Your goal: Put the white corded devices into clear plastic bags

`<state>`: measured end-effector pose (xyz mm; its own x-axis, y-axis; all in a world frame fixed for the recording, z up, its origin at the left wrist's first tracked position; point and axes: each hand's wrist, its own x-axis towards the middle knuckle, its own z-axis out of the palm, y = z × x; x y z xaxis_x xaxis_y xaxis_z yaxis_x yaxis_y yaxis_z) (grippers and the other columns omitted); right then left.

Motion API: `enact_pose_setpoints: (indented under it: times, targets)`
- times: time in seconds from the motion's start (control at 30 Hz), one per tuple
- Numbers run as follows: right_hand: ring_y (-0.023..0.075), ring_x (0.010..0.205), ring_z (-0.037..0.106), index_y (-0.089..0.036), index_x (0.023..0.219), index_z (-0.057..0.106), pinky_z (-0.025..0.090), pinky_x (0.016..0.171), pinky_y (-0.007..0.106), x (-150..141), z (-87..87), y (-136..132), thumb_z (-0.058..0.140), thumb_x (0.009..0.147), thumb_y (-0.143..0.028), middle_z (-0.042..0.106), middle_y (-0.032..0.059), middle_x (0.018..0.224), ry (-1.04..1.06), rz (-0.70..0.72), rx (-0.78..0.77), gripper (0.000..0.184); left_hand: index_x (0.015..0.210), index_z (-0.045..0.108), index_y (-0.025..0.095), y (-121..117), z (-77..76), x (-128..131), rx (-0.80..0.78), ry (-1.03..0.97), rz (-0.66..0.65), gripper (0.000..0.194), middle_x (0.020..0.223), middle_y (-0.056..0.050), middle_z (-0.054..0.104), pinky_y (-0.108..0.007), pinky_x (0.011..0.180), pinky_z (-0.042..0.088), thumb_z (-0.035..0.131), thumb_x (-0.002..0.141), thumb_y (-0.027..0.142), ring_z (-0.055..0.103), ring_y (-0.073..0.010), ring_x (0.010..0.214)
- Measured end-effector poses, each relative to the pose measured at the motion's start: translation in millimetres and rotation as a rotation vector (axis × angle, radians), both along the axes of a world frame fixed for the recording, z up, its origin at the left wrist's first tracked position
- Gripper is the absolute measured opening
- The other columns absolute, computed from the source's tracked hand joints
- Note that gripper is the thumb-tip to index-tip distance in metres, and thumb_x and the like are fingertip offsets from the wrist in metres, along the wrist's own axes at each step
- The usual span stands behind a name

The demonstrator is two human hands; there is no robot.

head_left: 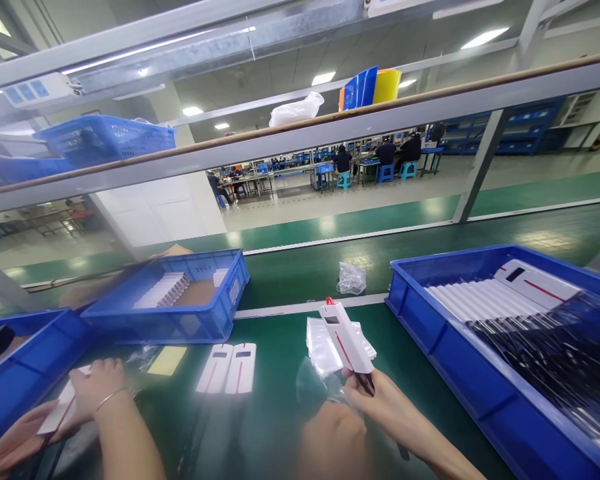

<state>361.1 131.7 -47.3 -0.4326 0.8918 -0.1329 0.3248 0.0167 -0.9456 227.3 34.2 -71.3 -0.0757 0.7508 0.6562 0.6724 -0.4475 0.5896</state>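
My right hand (380,400), lower centre, is pinched on the bottom end of a white unit (345,337) w/ a red stripe, held tilted above the clear bags (325,347). My left hand (97,387), lower left, has fingers curled on another white unit (60,408) at the edge of the near-left bin (25,373). Hands well apart. I'd say best to keep the pinch low on the unit so the stripe side stays visible, & lower it straight over the bags. Two finished-looking units (227,368) lie flat at centre, just beside a yellow card (167,361). Room: open green mat btwn them & the bags; big blue bin (445,347) wall close on the right, so swing wide there is tight.
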Motion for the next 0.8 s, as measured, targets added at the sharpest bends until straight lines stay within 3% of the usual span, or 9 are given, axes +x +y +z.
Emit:
enact_pose_setpoints:
  times: [0.17,0.3,0.43,0.53,0.6,0.7,0.8]
  targets:
    - [0.0308,0.103,0.065,-0.017,0.097,0.061,0.051,0.085,0.035,8.3,-3.8,4.0,0.06,0.082,-0.038,0.067,0.0055,0.092,-0.02,0.027,0.009,0.026,0.102,0.07,0.042,-1.9,5.6,-12.4,-0.02,-0.074,0.032,0.028,0.081,0.001,0.073,-0.037,0.061,0.061,0.063,0.09,0.019,0.07,-0.0231,0.07]
    - [0.0262,0.094,0.067,-0.019,0.096,0.063,0.053,0.084,0.031,12.0,3.3,-2.7,0.065,0.081,-0.039,0.069,0.0034,0.093,0.022,0.12,-0.014,0.026,0.108,0.071,0.042,11.6,26.4,-31.2,-0.221,-0.207,0.075,0.023,0.093,0.002,0.075,-0.039,0.073,0.057,0.057,0.094,0.03,0.07,-0.0252,0.088]
    - [0.025,0.092,0.067,-0.019,0.097,0.064,0.054,0.08,0.028,13.2,13.1,-10.2,0.068,0.081,-0.039,0.069,0.0018,0.09,0.056,0.213,-0.056,0.025,0.099,0.074,0.032,28.6,38.8,-41.7,-0.507,-0.41,-0.193,0.025,0.091,0.0,0.074,-0.038,0.083,0.053,0.056,0.094,0.049,0.068,-0.0263,0.096]
    - [0.0252,0.1,0.065,-0.019,0.101,0.063,0.052,0.088,0.029,15.9,20.3,-12.2,0.064,0.088,-0.039,0.069,0.0033,0.1,0.091,0.303,-0.076,0.024,0.086,0.074,0.024,35.2,37.4,-43.8,-0.588,-0.447,-0.383,0.038,0.084,-0.004,0.073,-0.037,0.079,0.052,0.067,0.084,0.061,0.068,-0.0274,0.09]
    - [0.0232,0.095,0.063,-0.019,0.099,0.063,0.051,0.084,0.029,18.9,24.7,-12.4,0.062,0.09,-0.036,0.067,0.0023,0.095,0.079,0.344,-0.091,0.019,0.08,0.073,0.021,36.3,34.2,-44.8,-0.641,-0.473,-0.492,0.047,0.084,-0.005,0.072,-0.037,0.079,0.052,0.075,0.073,0.067,0.068,-0.0276,0.088]
    - [0.0189,0.082,0.058,-0.019,0.093,0.064,0.047,0.074,0.026,22.4,30.7,-12.1,0.063,0.089,-0.03,0.062,-0.0018,0.083,0.041,0.357,-0.099,0.012,0.073,0.07,0.02,36.0,28.9,-46.0,-0.684,-0.52,-0.549,0.053,0.086,-0.005,0.072,-0.039,0.082,0.052,0.079,0.064,0.072,0.067,-0.0271,0.088]
    - [0.0171,0.081,0.054,-0.02,0.09,0.063,0.045,0.074,0.024,22.3,34.5,-12.0,0.066,0.085,-0.027,0.059,-0.0035,0.083,0.034,0.361,-0.107,0.009,0.07,0.066,0.02,35.3,23.6,-45.3,-0.694,-0.569,-0.523,0.052,0.081,-0.005,0.07,-0.038,0.079,0.051,0.078,0.066,0.071,0.066,-0.0247,0.082]
